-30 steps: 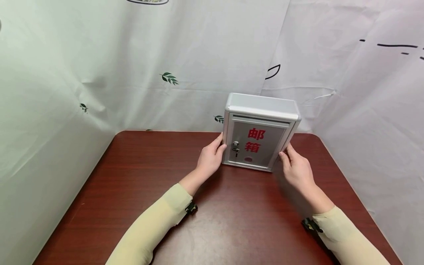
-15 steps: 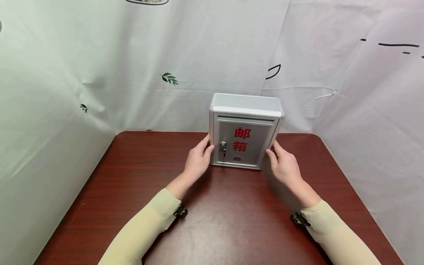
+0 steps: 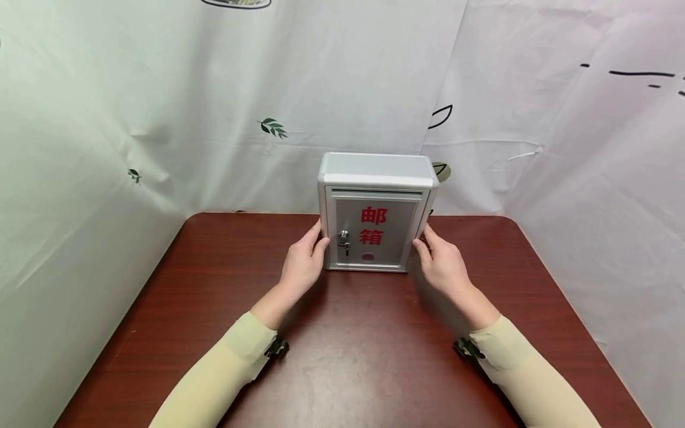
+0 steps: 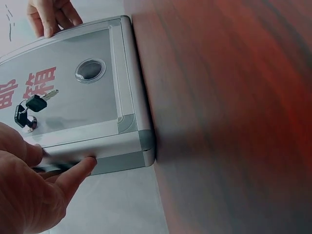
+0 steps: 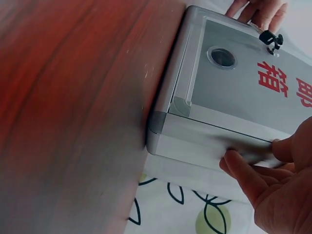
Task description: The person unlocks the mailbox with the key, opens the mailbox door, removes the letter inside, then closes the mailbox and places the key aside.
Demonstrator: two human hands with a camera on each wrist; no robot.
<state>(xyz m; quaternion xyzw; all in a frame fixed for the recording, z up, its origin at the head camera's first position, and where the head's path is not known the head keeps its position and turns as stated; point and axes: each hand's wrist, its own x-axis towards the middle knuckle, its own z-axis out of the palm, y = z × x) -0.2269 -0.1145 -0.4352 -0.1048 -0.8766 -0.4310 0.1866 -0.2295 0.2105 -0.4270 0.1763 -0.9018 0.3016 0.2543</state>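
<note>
A silver metal mailbox (image 3: 377, 229) with red characters on its door stands upright near the far edge of the table. My left hand (image 3: 304, 260) grips its left side, thumb at the front edge and fingers along the side. On the opposite side, my right hand (image 3: 443, 260) holds the box in the same manner. Keys (image 4: 36, 103) with black heads hang at the lock on the left of the door. Low on the door is a round window (image 5: 222, 57). A narrow slot (image 3: 377, 193) runs below the lid. The back of the box is hidden.
The reddish-brown wooden table (image 3: 342, 368) extends in front of the box and to both sides. White printed cloth (image 3: 342, 71) hangs close behind the table and along its left and right sides.
Both hands have moved the mailbox leftward along the table, from right of centre to nearer the middle. It has turned slightly to face more squarely forward. The grip stays the same.
</note>
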